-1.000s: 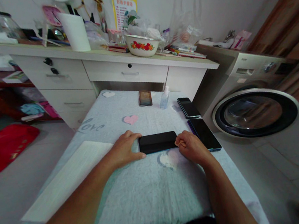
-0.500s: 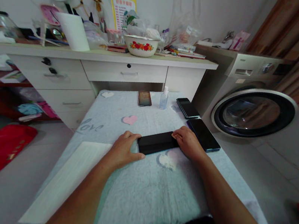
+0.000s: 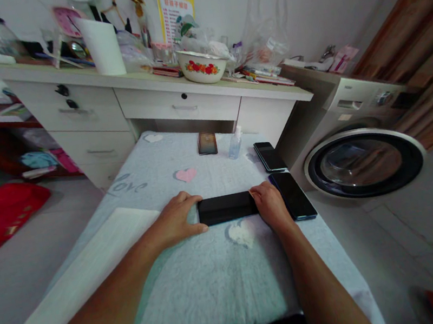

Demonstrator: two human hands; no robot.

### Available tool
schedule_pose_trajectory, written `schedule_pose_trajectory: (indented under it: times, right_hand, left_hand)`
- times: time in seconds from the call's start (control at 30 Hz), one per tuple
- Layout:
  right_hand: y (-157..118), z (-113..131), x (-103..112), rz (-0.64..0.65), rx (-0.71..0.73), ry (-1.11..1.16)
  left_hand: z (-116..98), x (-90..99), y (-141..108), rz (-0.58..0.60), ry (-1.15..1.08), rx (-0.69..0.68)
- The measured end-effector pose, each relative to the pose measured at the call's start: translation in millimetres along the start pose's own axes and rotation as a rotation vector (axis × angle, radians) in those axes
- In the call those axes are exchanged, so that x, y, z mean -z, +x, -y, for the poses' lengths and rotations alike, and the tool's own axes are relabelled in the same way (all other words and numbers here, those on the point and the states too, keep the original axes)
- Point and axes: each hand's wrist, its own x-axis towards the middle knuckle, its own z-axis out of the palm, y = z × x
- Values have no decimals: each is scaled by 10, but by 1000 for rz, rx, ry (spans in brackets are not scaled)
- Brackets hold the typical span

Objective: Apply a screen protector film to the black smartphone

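Observation:
A black-screened smartphone (image 3: 227,208) lies crosswise on the cloth-covered table, screen up. My left hand (image 3: 177,220) grips its left end, thumb at the near edge and forefinger at the far edge. At the right end, my right hand (image 3: 271,205) rests on the screen with its fingers bunched together. A small pale bit shows at those fingertips, too small to name. Just right of this hand lies a second dark phone (image 3: 295,196), and beyond it another phone (image 3: 270,157). A clear spray bottle (image 3: 234,144) and a small brown-framed dark object (image 3: 207,143) stand farther back.
A long white sheet (image 3: 93,266) lies left on the patterned tablecloth (image 3: 220,287). Behind the table is a white desk (image 3: 178,105) bearing a floral bowl (image 3: 202,66), a paper roll (image 3: 101,46) and clutter. A washing machine (image 3: 364,160) stands at the right, a red bag (image 3: 5,217) at the left.
The view has shifted slightly. Both hands stay at the ends of the phone, and the right fingers are still at its right end. Little else differs.

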Motion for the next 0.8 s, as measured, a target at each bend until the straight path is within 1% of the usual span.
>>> schedule_pose_trajectory:
  times: [0.27, 0.4, 0.6, 0.8]
  right_hand:
    - [-120, 7, 125, 60, -53, -72]
    - [-161, -1, 169, 96, -58, -85]
    - [-196, 11, 197, 33, -75, -23]
    - [-197, -5, 171, -93, -85, 8]
  left_hand:
    - [-17, 2, -9, -2, -5, 15]
    - [-32, 11, -12, -3, -8, 15]
    - [-57, 16, -18, -4, 1, -4]
    - [-76, -7, -14, 14, 47, -30]
